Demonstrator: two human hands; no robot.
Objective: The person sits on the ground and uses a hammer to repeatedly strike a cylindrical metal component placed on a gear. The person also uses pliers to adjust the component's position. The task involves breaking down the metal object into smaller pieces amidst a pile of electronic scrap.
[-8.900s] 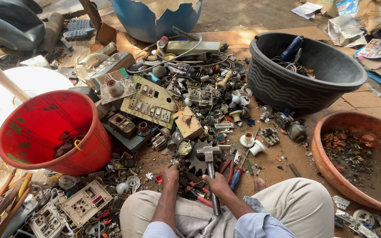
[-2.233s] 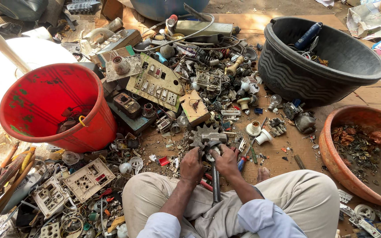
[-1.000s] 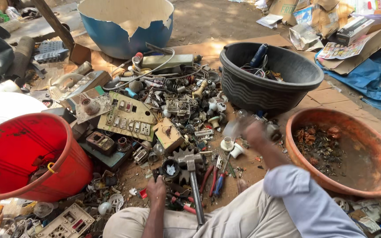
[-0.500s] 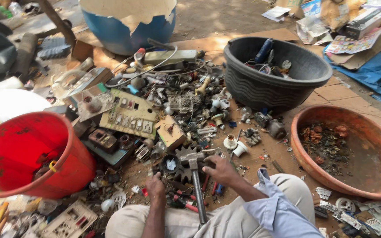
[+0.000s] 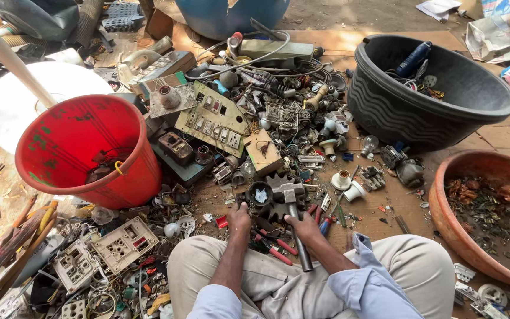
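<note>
Right hand clamped round the hammer handle; left hand (fingers curled together) touching the gear beside it.

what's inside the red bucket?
The red bucket lies tipped toward the camera. A few dark scrap pieces and a yellow ring sit at its bottom. Shadow hides what the pieces are; anything beneath them is covered.

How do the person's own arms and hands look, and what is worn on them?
Both hands, left hand and right hand, are bare, with no gloves. The forearms are uncovered. Light blue shirt sleeves are rolled up near the elbows. I see no watch, rings or bracelets.
</note>
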